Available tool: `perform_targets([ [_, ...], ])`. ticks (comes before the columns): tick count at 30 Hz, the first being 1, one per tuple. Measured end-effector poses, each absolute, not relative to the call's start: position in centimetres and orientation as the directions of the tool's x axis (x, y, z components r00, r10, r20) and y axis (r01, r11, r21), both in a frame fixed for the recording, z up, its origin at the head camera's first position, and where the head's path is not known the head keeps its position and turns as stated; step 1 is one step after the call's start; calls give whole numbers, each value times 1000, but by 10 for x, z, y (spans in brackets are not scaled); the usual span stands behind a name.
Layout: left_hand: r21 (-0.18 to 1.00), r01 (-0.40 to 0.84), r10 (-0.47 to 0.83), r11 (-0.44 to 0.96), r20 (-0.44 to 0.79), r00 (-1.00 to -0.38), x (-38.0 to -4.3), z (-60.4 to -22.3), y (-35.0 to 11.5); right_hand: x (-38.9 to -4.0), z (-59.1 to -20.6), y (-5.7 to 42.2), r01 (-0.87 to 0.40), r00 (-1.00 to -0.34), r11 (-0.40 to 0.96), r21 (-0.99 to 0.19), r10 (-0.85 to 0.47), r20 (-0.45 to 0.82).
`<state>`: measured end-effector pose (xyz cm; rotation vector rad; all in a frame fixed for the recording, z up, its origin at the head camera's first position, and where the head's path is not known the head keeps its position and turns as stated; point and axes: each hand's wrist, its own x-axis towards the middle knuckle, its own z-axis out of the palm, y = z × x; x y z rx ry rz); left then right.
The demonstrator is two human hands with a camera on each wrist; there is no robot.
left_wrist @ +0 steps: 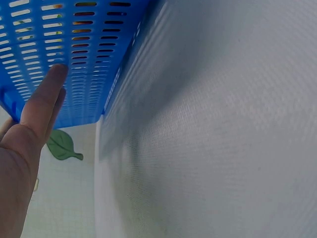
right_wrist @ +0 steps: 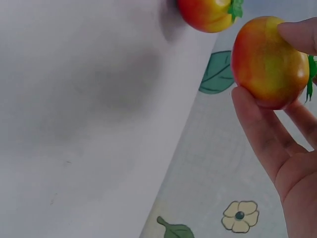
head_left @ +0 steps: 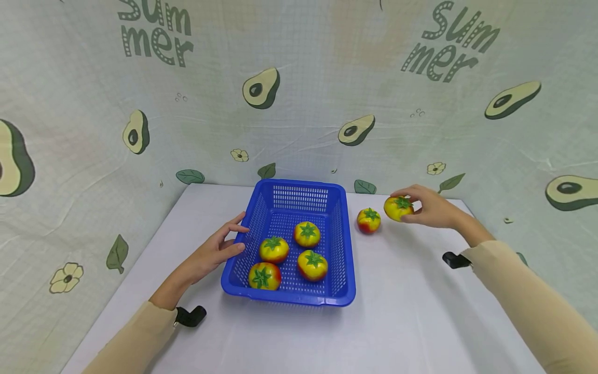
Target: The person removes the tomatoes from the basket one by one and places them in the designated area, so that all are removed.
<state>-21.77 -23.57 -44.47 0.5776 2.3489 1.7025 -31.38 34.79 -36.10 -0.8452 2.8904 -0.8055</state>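
Observation:
My right hand pinches a yellow-and-red tomato with a green leafy top between thumb and fingers. In the right wrist view, the held tomato appears raised off the table. Just left of it in the head view, a second tomato lies on the table. Several similar tomatoes sit inside a blue perforated plastic basket. At the basket's left side, my left hand touches the rim with fairly straight fingers. The left wrist view shows a digit against the basket's slotted outer wall.
The basket stands on a table with a white cover. Behind and beside the table hangs a pale cloth printed with avocados, leaves and lettering. Black wrist devices are worn on both arms.

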Motion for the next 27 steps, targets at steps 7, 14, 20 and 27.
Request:
perform_targets([
  [7, 944, 199, 411, 263, 76, -908, -218, -444, -235, -314, -372, 360, -483, -863, 739, -469, -493, 110],
  [14, 944, 198, 410, 264, 76, -909, -217, -444, -235, -316, -382, 365, -476, -867, 752, -456, -487, 102],
  [20, 945, 195, 410, 263, 73, -909, -217, -442, -234, -316, -389, 368, -476, -867, 752, -456, -487, 101],
  [27, 942, 194, 405, 274, 70, -912, -217, -443, -234, -318, -395, 370, -464, -875, 766, -445, -474, 98],
])
